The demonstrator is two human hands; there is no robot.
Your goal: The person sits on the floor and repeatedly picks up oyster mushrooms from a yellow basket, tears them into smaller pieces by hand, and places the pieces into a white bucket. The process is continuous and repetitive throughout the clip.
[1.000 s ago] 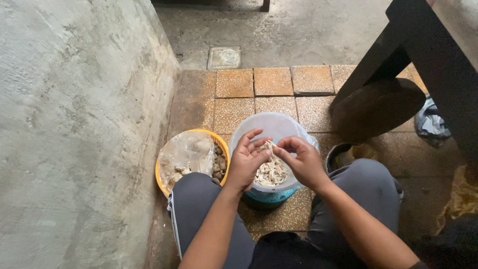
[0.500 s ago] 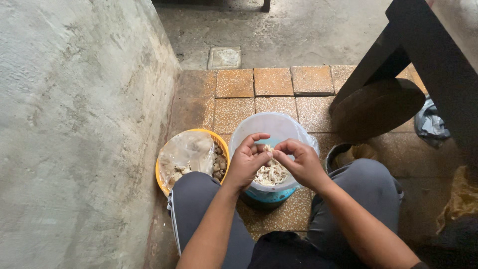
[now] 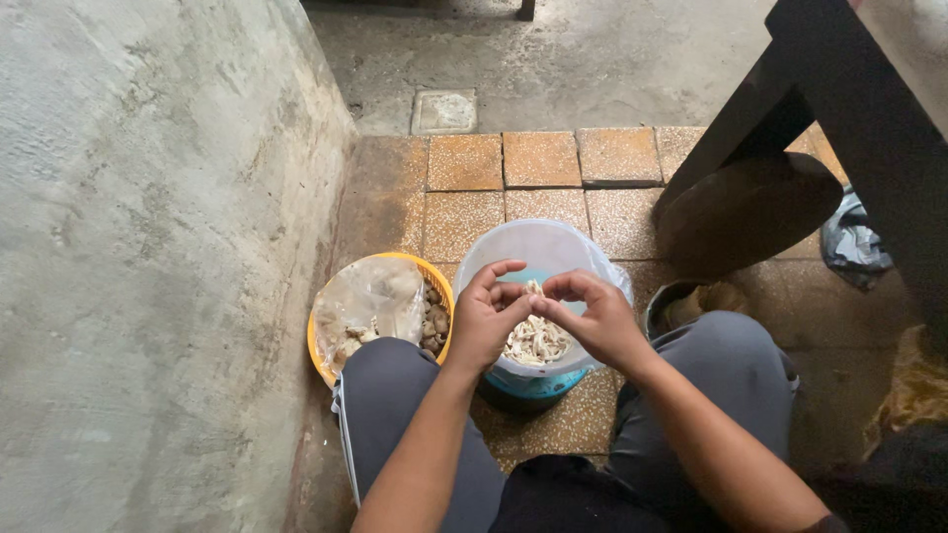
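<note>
A person sits low on a tiled floor, seen from above, knees apart in grey trousers. Both hands meet over a bucket lined with a clear bag, set between the knees. The left hand and right hand are curled, fingertips pinched together on a small pale piece held between them, just above the bucket's opening.

Below the hands, inside the bucket, lies a heap of pale shredded bits; it covers the bottom but sits well under the rim, so plenty of room remains. Left of the left hand, touching the left knee, stands a yellow bowl holding a clear bag and small brown lumps, which look like mushrooms. Judging by this, some pieces have been torn up and dropped in, while a fair share waits whole in the bowl.

Further left, a rough concrete wall rises close beside the bowl, leaving little space on that side. Right of the right hand, by the right knee, a dark pot is partly hidden. Beyond it slant dark bench legs, with a grey crumpled bag past them. Ahead of the hands the tiles lie open, running to bare concrete.
</note>
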